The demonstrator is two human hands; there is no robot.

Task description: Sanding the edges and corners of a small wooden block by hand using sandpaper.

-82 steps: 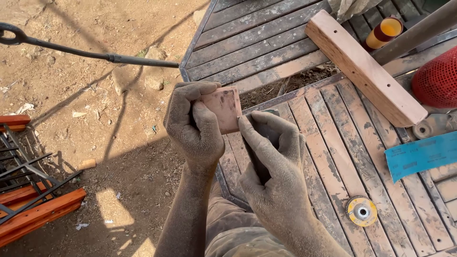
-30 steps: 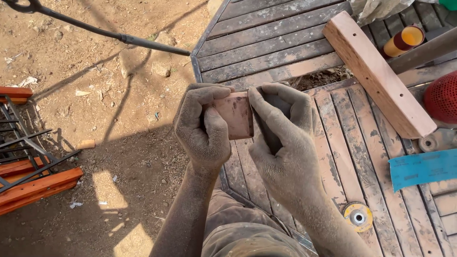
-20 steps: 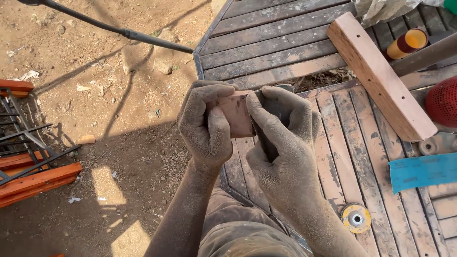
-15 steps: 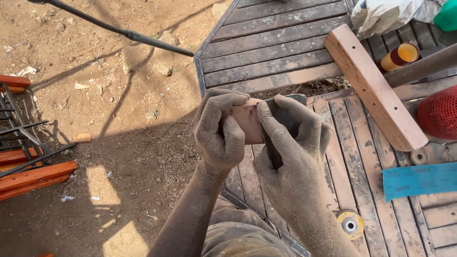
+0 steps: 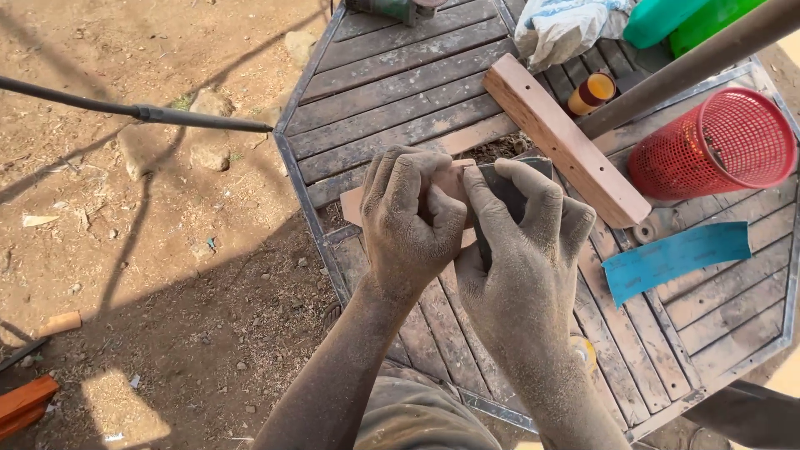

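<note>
The left hand (image 5: 412, 225) is closed around a small flat piece of reddish wood (image 5: 353, 205), fingers wrapped over its top face so that only its left corner and a strip of its far edge show. The right hand (image 5: 521, 250) is closed too, its fingers pressing a dark folded sheet, probably sandpaper (image 5: 510, 185), against the right end of that piece. Compared with half a second ago the hands sit a little further right over the slatted wooden table (image 5: 400, 83), and the dark sheet now reaches higher over the wood's end, which suggests a rubbing stroke is under way; the grip on the wood itself looks unchanged. The piece is held just above the table's near-left edge, not resting on it. Beyond the hands lies a long wooden block (image 5: 567, 142), with a red mesh basket (image 5: 712, 142) to its right and a blue strip (image 5: 675, 258) below that.
</note>
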